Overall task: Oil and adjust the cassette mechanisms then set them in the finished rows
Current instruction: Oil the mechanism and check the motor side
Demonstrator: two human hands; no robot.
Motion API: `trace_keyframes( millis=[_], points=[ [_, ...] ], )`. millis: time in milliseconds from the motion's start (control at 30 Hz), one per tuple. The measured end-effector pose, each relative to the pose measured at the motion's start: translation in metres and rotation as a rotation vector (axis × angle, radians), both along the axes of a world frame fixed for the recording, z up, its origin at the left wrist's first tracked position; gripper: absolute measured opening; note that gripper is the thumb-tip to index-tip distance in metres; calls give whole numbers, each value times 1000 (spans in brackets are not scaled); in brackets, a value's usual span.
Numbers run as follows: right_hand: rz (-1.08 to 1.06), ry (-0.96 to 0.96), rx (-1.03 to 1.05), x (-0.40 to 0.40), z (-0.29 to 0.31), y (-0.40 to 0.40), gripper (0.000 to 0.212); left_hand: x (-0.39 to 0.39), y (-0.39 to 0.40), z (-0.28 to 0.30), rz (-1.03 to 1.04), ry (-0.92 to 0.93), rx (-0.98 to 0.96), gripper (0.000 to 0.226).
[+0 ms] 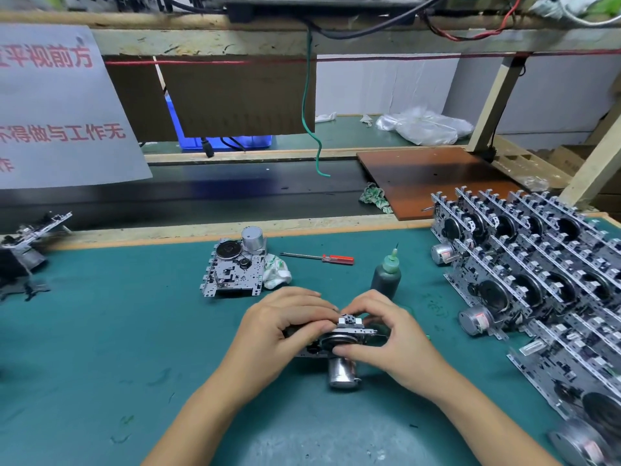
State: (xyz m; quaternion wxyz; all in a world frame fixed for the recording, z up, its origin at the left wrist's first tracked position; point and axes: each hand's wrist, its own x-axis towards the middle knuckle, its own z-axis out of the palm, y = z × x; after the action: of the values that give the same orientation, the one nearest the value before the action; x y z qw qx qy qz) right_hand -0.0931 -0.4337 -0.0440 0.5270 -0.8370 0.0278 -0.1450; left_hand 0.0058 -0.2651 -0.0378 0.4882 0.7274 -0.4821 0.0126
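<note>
Both hands hold one cassette mechanism (342,364) just above the green mat, its silver motor pointing toward me. My left hand (285,331) grips its left side, fingers curled over the top. From the right, my right hand (386,334) grips it too, with the thumb on the flywheel and the fingertips on the small top bracket. A second mechanism (235,269) lies flat on the mat farther back, left of centre. The dark oil bottle (386,277) with a green needle nozzle stands just behind my right hand. Rows of mechanisms (537,264) stand on edge at the right.
A red-handled screwdriver (322,258) lies behind the bottle. A white rag (277,272) sits beside the flat mechanism. More mechanism parts (27,243) rest at the far left. A brown board (437,179) and a crumpled rag (374,196) lie on the black conveyor behind the mat. A green wire (311,129) hangs down.
</note>
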Motion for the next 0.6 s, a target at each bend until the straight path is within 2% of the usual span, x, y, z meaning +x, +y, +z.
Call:
trace_keyframes(
  millis=[333,533,600],
  points=[
    [-3,-8,3,-1,1,0,30,-1,0,3,38,-34,53,25],
    [-62,-11,30,-7,-3,8,31,1,-1,2,11,-11,26,20],
    [-115,-3,-95,-12,-5,11,36,1,-2,3,17,-22,34,20]
  ],
)
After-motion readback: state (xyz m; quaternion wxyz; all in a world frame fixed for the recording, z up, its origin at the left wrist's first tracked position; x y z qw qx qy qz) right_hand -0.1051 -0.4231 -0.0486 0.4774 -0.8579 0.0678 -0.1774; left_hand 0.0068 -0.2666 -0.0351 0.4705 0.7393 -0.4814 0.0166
